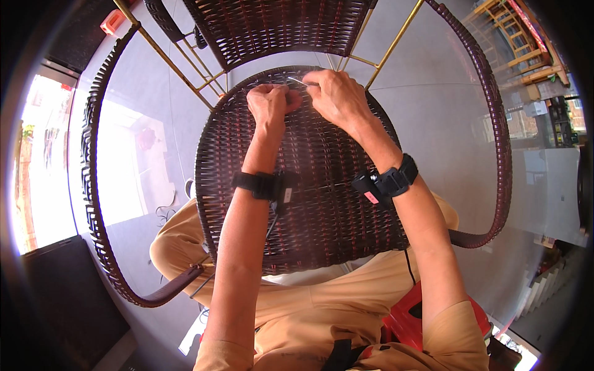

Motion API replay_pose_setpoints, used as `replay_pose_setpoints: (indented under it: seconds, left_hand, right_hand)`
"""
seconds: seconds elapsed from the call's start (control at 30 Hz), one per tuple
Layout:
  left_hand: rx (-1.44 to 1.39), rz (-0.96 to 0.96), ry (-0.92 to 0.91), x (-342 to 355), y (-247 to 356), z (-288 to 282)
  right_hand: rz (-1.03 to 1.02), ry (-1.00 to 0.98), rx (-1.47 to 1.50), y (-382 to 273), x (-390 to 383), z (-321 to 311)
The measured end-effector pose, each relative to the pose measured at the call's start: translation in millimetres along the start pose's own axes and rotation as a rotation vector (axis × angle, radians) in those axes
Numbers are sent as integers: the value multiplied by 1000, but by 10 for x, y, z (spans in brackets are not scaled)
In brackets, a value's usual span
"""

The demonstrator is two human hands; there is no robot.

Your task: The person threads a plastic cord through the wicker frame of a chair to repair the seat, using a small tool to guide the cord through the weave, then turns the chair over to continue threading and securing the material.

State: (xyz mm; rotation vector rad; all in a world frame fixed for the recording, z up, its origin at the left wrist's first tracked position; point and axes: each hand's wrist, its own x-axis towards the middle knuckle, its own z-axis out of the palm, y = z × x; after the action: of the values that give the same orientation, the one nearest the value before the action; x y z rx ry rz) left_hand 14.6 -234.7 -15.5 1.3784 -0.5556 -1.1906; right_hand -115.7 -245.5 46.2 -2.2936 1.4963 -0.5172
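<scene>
A dark brown woven wicker chair seat [322,216] lies in front of me, with reddish strands in its weave. Both hands work over its far edge. My right hand [339,99] is closed round a thin, shiny metal tool [297,80], whose slim shaft points left; its exact kind does not show. Just to the left, my left hand [268,104] is closed with its fingertips pinched near the rim. Blur and the fingers hide whatever they may grip. Each wrist carries a black strap with a small device.
Beyond the seat rises the woven backrest [281,28], flanked by gold metal rods [402,40]. Wrapped armrests curve past on the left [94,167] and right [500,142]. A red stool [405,312] is beneath me. Wooden frames [520,43] stand at the far right.
</scene>
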Motion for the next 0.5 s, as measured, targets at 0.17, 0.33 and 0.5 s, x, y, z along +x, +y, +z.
replay_pose_setpoints:
  seconds: [0.17,0.33,0.5]
  left_hand:
    - [8,12,4,33,-42,-2]
    - [33,46,41,59,-82,2]
    - [-43,57,37,63,-76,2]
  right_hand:
    - [-36,-57,11,-47,70,-65]
    - [-1,-79,-35,-170,79,-55]
    - [-123,97,18,-52,-92,118]
